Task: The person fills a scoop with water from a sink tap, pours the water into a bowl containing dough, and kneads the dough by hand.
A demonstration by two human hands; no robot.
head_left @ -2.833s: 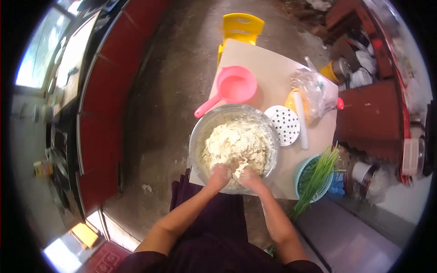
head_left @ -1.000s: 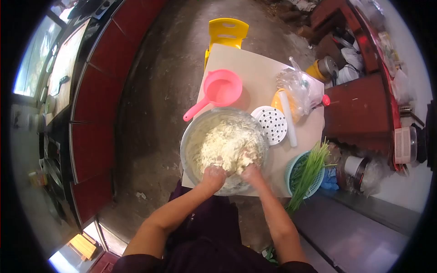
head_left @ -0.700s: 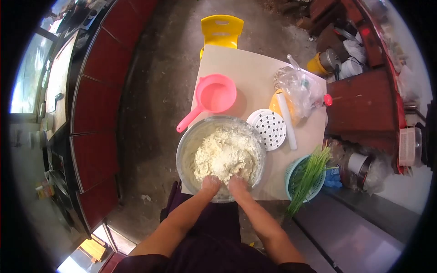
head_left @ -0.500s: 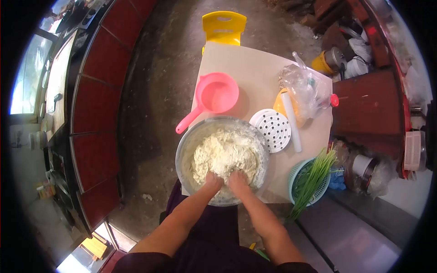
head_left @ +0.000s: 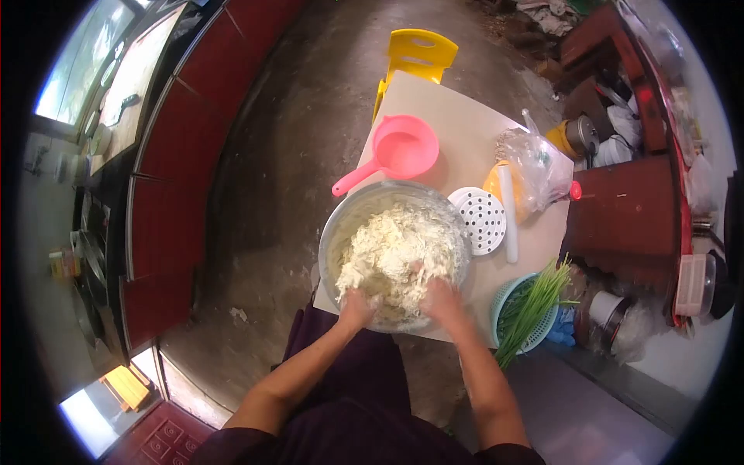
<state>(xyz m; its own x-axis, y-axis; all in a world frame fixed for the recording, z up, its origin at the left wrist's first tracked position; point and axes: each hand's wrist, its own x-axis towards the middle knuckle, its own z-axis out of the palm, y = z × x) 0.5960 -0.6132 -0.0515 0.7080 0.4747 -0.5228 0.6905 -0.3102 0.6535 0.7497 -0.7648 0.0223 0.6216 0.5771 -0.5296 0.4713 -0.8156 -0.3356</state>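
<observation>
A wide metal bowl holds a rough, pale mass of floury dough. At the near left of the bowl, my left hand presses into the dough, its fingers partly sunk in it. My right hand is at the near right side, curled against the dough and slightly blurred; its fingertips are partly covered. A pink ladle lies just beyond the bowl, its handle pointing left. Touching or close to the bowl's right side is a white perforated disc.
On the table are a white roll and a clear plastic bag. A teal basket with green stalks stands at the right. Behind is a yellow chair; red cabinets line the left.
My hands have moved apart, from close together at the bowl's near edge to its left and right sides. The whole view has turned and shifted somewhat.
</observation>
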